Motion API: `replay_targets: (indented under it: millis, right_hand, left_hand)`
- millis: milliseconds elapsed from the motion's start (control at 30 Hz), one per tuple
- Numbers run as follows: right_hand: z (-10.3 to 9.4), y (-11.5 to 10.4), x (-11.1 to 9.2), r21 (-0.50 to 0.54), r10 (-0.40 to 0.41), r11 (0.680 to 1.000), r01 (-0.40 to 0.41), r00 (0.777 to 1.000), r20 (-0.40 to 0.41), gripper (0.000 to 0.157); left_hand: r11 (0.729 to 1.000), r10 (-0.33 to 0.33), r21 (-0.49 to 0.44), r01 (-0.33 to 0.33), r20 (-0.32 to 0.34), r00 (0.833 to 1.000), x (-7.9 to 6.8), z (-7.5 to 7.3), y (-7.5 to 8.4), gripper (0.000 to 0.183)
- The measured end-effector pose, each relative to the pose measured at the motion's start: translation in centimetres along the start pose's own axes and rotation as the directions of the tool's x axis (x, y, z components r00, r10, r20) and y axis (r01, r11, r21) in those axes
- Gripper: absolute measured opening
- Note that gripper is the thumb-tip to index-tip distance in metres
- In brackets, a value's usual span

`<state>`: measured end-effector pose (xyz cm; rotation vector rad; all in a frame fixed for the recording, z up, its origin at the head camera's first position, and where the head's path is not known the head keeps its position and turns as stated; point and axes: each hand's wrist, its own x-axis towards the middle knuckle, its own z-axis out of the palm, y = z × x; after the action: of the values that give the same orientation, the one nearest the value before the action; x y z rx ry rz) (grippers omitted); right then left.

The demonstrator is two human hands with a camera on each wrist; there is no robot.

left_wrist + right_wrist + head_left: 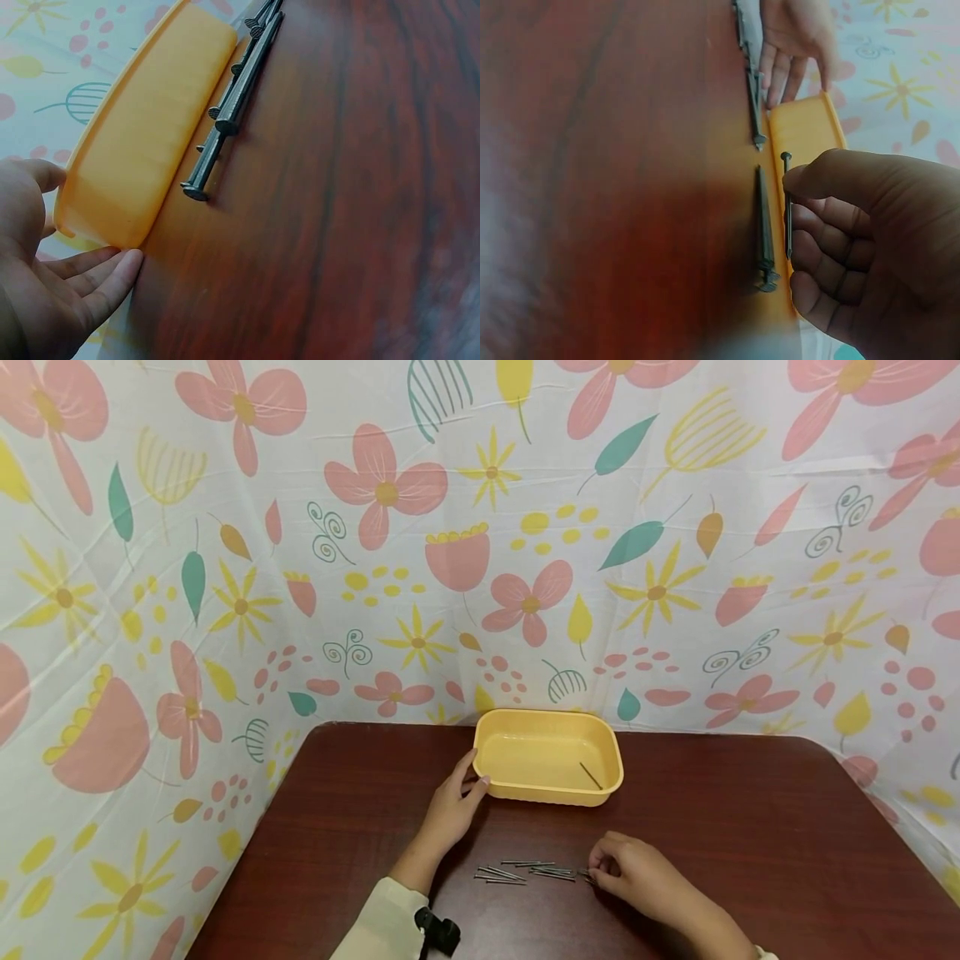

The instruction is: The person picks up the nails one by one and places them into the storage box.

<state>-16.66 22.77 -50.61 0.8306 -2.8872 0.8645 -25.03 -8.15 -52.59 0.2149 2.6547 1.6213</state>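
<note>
My left hand touches the left front corner of a yellow plastic tray. In the left wrist view its fairly straight fingers rest along the tray's end. My right hand pinches a single dark nail between thumb and fingers, low over the table in front of the tray. Just left of that hand, several loose nails lie on the table in small groups. One nail lies inside the tray near its right end.
The dark red-brown wooden table has rounded far corners. Behind it and to the left hangs a white cloth printed with flowers and leaves. A black strap device sits on the left wrist.
</note>
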Motion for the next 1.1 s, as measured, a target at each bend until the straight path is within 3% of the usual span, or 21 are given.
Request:
replay_targets:
  millis: [367, 767, 1100]
  right_hand:
    - [-0.6, 0.0, 0.8, 0.001, -0.029, 1.0, 0.029, 0.996, -0.079, 0.019]
    - [-0.8, -0.6, 2.2, 0.041, -0.02, 0.999, 0.029, 0.975, -0.22, 0.019]
    - [-1.2, -0.3, 4.2, 0.032, -0.01, 0.999, 0.025, 0.921, -0.389, 0.022]
  left_hand:
    - [1.0, 0.005, 0.005, -0.005, 0.006, 1.0, -0.1, -0.1, 0.0, 0.061]
    - [1.0, 0.0, 0.005, 0.0, 0.004, 1.0, -0.1, 0.0, 0.0, 0.062]
    - [1.0, 0.002, 0.008, -0.002, 0.004, 1.0, -0.1, 0.0, 0.1, 0.062]
